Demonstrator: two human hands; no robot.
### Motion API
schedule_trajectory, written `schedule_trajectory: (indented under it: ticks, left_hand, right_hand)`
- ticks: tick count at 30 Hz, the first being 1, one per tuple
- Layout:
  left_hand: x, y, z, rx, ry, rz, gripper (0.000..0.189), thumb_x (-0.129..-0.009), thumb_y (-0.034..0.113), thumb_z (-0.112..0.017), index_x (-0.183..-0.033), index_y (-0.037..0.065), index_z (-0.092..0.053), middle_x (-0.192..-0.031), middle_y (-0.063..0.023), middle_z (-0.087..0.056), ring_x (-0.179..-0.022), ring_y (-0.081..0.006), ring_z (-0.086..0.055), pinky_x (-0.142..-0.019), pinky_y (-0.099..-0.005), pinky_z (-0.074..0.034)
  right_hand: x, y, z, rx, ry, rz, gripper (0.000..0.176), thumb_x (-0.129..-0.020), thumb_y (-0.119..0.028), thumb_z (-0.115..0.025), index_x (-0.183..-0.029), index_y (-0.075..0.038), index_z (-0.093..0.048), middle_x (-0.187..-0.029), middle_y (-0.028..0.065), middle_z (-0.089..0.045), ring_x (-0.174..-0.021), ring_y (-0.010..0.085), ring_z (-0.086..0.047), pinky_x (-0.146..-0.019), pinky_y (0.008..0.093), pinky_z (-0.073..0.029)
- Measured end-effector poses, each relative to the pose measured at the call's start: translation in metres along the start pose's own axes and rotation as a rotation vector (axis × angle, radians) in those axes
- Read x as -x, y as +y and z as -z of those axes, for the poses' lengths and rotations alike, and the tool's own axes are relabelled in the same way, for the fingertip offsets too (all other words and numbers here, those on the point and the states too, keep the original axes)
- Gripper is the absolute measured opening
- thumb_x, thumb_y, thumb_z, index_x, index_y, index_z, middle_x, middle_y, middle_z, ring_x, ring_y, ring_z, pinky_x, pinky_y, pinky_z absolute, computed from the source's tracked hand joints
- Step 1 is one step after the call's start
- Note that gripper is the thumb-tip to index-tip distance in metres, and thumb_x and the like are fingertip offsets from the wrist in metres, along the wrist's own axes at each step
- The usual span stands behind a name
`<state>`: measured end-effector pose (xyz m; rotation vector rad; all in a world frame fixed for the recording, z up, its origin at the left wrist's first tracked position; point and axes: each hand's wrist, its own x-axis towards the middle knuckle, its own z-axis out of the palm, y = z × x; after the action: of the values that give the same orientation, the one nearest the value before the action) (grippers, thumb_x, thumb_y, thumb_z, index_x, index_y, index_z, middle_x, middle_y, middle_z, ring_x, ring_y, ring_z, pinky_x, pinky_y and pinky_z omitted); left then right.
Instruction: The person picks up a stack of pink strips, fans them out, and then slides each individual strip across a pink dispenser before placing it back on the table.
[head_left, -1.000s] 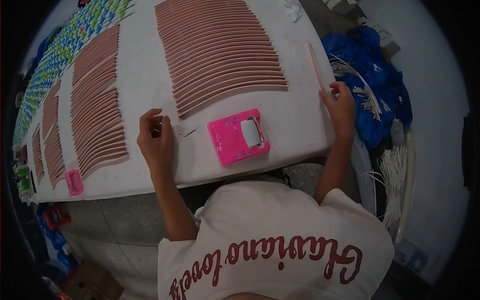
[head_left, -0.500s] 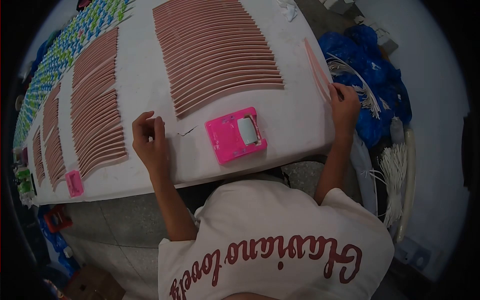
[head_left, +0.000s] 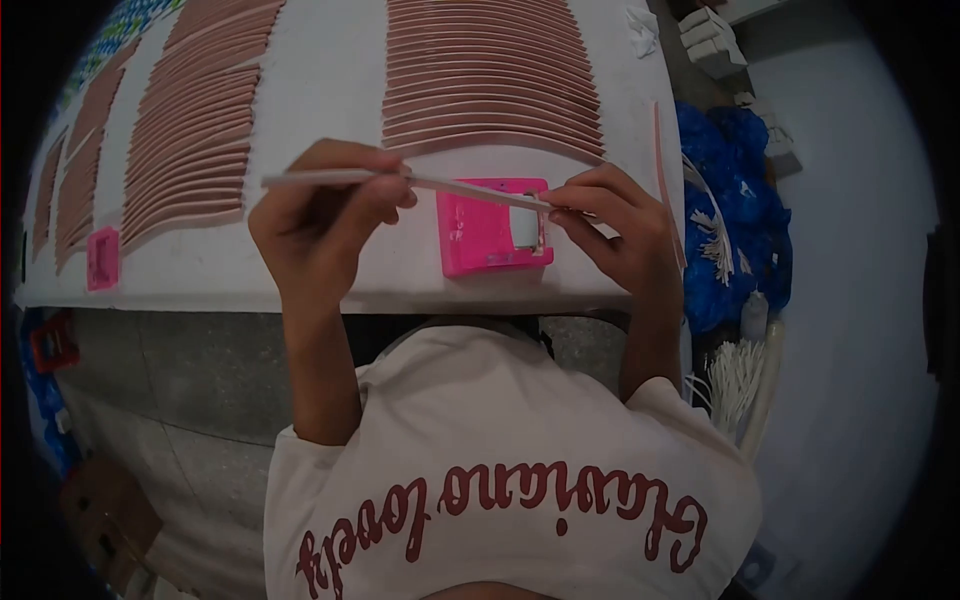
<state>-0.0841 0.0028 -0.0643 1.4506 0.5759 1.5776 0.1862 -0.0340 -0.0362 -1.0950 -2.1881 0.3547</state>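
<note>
A long, narrow pale strip (head_left: 465,188) is stretched between my two hands above the table. My left hand (head_left: 315,225) pinches it near one end, thumb against fingers. At the other end, my right hand (head_left: 622,228) has it between thumb and fingertips. Just below the strip sits a bright pink tray (head_left: 470,240) with a white roller (head_left: 523,228) set in its right side. Another pink strip (head_left: 660,170) lies at the table's right edge, beyond my right hand.
Rows of pink strips (head_left: 490,85) cover the far middle of the white table (head_left: 320,70), with further rows (head_left: 190,140) to the left. A small pink tray (head_left: 103,258) stands near the front left edge. Blue plastic bags (head_left: 740,190) and white cords (head_left: 728,380) lie off the right side.
My right hand has brought a strip from the right edge to above the pink tray. My left hand, empty before, has risen and now grips its other end. The view has shifted.
</note>
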Motion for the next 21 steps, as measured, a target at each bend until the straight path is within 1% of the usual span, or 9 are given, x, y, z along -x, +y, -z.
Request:
schedule_trajectory:
  ticks: [2, 4, 6, 7, 9, 12, 21]
  left_hand:
    - [-0.006, 0.006, 0.006, 0.033, 0.083, 0.003, 0.008, -0.087, -0.002, -0.067, -0.095, -0.006, -0.067, -0.09, -0.0142, -0.069, -0.074, -0.0161, -0.068, -0.055, -0.0232, -0.053]
    - [-0.013, 0.009, 0.011, 0.072, 0.162, 0.004, 0.007, -0.089, 0.0, -0.067, -0.093, -0.006, -0.068, -0.088, -0.0133, -0.069, -0.075, -0.0156, -0.068, -0.055, -0.0233, -0.053]
    - [-0.019, 0.013, 0.014, 0.106, 0.199, -0.084, 0.011, -0.091, 0.009, -0.067, -0.093, -0.001, -0.069, -0.085, -0.0089, -0.07, -0.074, -0.0128, -0.066, -0.06, -0.0252, -0.052]
    - [-0.021, 0.018, 0.019, 0.113, 0.222, -0.082, 0.011, -0.091, 0.009, -0.067, -0.093, -0.001, -0.069, -0.085, -0.0089, -0.07, -0.074, -0.0128, -0.066, -0.06, -0.0252, -0.052]
    - [-0.021, 0.027, 0.029, -0.235, 0.094, -0.146, 0.014, -0.094, 0.007, -0.063, -0.106, 0.0, -0.065, -0.091, -0.0104, -0.069, -0.076, -0.0138, -0.065, -0.063, -0.0267, -0.051]
    - [-0.013, 0.021, 0.044, -0.256, 0.126, -0.139, 0.014, -0.094, 0.007, -0.064, -0.106, 0.0, -0.066, -0.091, -0.0099, -0.069, -0.076, -0.0135, -0.065, -0.063, -0.0265, -0.051]
    - [0.005, 0.015, 0.069, -0.374, 0.125, -0.116, 0.014, -0.093, 0.009, -0.065, -0.105, 0.001, -0.067, -0.091, -0.008, -0.07, -0.076, -0.0122, -0.064, -0.064, -0.0257, -0.05]
  right_hand:
    - [-0.002, 0.002, 0.002, -0.05, -0.045, -0.087, 0.02, -0.078, 0.002, -0.074, -0.097, -0.004, -0.071, -0.091, 0.0085, -0.067, -0.08, 0.0201, -0.069, -0.065, 0.0297, -0.058]
    - [-0.005, 0.003, 0.004, -0.029, -0.096, -0.074, 0.021, -0.078, 0.004, -0.073, -0.098, -0.004, -0.07, -0.092, 0.0084, -0.067, -0.081, 0.0201, -0.069, -0.066, 0.0296, -0.059]
    - [-0.008, 0.003, 0.005, -0.005, -0.142, -0.064, 0.023, -0.079, 0.006, -0.072, -0.099, -0.004, -0.07, -0.093, 0.0083, -0.068, -0.082, 0.02, -0.07, -0.067, 0.0295, -0.06]
    - [-0.009, 0.002, 0.004, -0.004, -0.158, -0.049, 0.024, -0.078, 0.006, -0.071, -0.1, -0.004, -0.069, -0.094, 0.0086, -0.068, -0.082, 0.0196, -0.07, -0.066, 0.0293, -0.06]
    - [-0.013, 0.003, 0.003, 0.0, -0.191, -0.028, 0.025, -0.078, 0.007, -0.071, -0.1, -0.004, -0.069, -0.095, 0.0088, -0.068, -0.083, 0.0192, -0.07, -0.066, 0.0291, -0.06]
    - [-0.015, 0.002, -0.002, 0.014, -0.243, -0.018, 0.024, -0.078, 0.007, -0.071, -0.099, -0.004, -0.068, -0.095, 0.0089, -0.069, -0.083, 0.0188, -0.07, -0.066, 0.0294, -0.06]
    - [-0.013, 0.006, -0.014, 0.04, -0.241, 0.043, 0.026, -0.079, 0.006, -0.071, -0.102, -0.005, -0.066, -0.097, 0.0101, -0.071, -0.084, 0.0194, -0.071, -0.067, 0.0296, -0.061]
